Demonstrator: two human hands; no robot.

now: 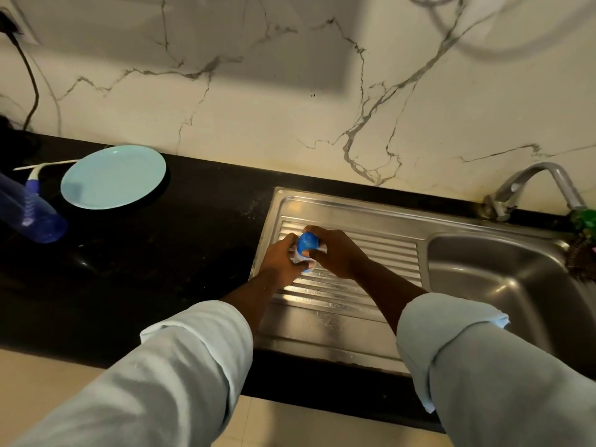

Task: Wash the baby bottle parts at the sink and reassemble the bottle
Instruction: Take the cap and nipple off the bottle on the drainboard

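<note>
two hands (306,253) | both gripping blue bottle cap (308,242) between them | over drainboard (371,250)

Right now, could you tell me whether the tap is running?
Off, it seems: no stream shows below the tap spout, though the frame edge partly hides it.

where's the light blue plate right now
In the head view the plate lies at the left on the black counter, between the blue bottle and the sink's drainboard.

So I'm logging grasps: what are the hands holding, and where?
Both grip the baby bottle over the drainboard: left hand round its clear body, right hand at the blue cap end.
</note>
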